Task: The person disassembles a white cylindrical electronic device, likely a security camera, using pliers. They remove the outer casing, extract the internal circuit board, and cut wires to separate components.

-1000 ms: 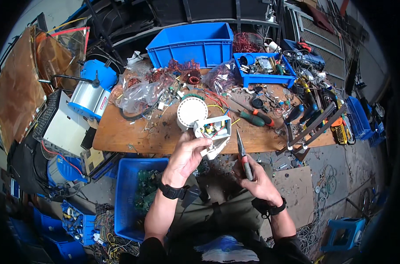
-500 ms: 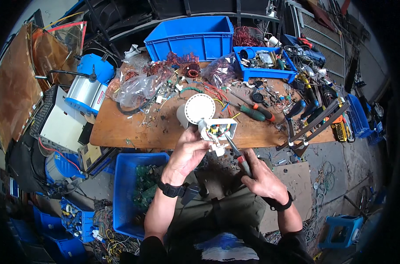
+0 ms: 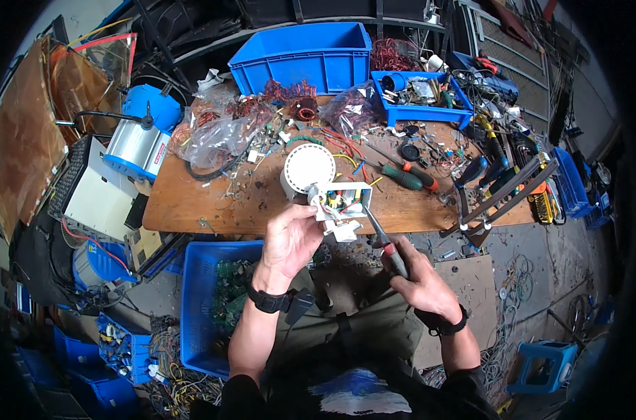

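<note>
A white track light (image 3: 311, 166) with a round, slotted head is held just above the front edge of the workbench. Its rectangular housing (image 3: 361, 190) is open toward me, showing yellow parts and thin red wires. My left hand (image 3: 290, 238) grips the housing's left end between thumb and fingers. A loose-looking white end piece (image 3: 342, 231) hangs below the housing. In my right hand (image 3: 419, 280) are long-nose pliers (image 3: 377, 225) with red and grey handles, closed in my fingers. Their tip reaches the housing's right edge; whether it touches is too small to tell.
On the wooden bench (image 3: 227, 203) lie wire scraps, a green screwdriver (image 3: 402, 178) and plastic bags (image 3: 223, 143). A large blue crate (image 3: 300, 66) and a blue parts tray (image 3: 430, 115) stand behind. A metal frame (image 3: 503, 196) sits right. Below left, a blue bin (image 3: 199, 315) holds green scraps.
The track light has shifted slightly left and turned a little, its open housing tipping more toward me. The pliers' tip has moved slightly up and right, toward the housing's right edge.
</note>
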`<state>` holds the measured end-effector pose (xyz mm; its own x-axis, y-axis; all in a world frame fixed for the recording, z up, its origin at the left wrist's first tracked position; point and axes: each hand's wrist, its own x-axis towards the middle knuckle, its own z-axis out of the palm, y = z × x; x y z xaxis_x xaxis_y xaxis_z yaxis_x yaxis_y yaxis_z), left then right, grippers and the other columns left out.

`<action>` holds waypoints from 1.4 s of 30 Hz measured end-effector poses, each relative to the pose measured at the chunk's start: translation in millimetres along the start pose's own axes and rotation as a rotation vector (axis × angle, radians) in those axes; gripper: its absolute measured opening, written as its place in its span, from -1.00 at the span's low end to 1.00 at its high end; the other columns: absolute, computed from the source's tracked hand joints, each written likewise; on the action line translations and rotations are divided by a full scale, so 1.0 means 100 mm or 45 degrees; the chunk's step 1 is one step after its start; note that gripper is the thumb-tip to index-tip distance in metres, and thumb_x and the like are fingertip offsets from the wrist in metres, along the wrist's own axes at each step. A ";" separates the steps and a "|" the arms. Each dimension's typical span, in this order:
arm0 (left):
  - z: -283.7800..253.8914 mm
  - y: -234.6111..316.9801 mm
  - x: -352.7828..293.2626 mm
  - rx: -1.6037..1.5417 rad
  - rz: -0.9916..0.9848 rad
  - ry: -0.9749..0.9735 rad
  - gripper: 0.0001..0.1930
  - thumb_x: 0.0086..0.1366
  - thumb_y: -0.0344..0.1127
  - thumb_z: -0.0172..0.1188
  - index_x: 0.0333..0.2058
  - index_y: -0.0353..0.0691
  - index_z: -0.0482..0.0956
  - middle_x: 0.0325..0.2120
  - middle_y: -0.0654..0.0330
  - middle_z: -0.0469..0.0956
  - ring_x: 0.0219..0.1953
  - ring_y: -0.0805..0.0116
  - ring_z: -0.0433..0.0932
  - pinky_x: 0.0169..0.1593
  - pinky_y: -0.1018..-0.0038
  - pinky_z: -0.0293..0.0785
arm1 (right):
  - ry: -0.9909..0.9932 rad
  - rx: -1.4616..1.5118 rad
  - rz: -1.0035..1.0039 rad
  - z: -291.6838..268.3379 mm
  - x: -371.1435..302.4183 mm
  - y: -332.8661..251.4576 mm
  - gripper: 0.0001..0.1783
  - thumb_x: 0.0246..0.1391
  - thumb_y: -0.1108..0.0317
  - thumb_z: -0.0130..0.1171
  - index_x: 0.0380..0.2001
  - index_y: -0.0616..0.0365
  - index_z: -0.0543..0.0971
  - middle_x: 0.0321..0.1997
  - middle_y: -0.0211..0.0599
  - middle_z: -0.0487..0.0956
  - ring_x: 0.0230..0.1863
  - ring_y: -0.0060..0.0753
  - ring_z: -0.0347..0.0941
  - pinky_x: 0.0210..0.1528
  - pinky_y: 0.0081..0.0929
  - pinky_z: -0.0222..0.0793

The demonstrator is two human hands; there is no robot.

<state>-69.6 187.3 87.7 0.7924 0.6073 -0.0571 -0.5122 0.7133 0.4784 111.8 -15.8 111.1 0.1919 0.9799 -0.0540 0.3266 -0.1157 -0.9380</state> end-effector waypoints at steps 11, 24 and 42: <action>0.10 -0.09 -0.03 0.227 0.092 -0.081 -0.49 0.18 -0.56 0.07 0.16 -0.50 0.39 0.08 -0.08 0.52 0.19 0.05 0.47 0.33 0.08 0.32 | -0.044 -0.043 -0.079 0.00 -0.05 0.07 -0.33 -0.11 0.50 0.10 0.18 0.27 0.35 -0.19 0.08 0.52 -0.14 0.16 0.49 0.04 -0.18 0.39; 0.11 -0.15 -0.01 0.177 0.093 -0.115 -0.56 0.23 -0.55 0.06 0.11 -0.49 0.44 0.03 -0.05 0.56 0.11 0.12 0.55 0.26 0.15 0.41 | 0.317 0.192 -0.287 0.32 0.12 0.19 -0.52 0.03 0.54 0.10 0.09 0.23 0.42 -0.24 -0.18 0.56 -0.23 -0.27 0.49 -0.06 -0.34 0.42; 0.22 -0.18 0.09 -0.038 0.072 0.251 -0.59 0.31 -0.06 0.35 0.03 -0.08 0.50 -0.03 0.21 0.62 0.06 0.21 0.61 0.22 0.15 0.48 | -0.466 1.278 0.268 0.24 -0.03 -0.06 -0.51 0.33 0.47 0.02 0.27 0.11 0.19 -0.37 -0.30 0.45 -0.34 -0.47 0.46 -0.37 -0.51 0.38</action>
<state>-45.5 172.1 98.0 0.6834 0.7014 -0.2025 -0.5661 0.6843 0.4596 87.3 -13.9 109.1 -0.1863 0.9641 -0.1891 -0.6175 -0.2646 -0.7407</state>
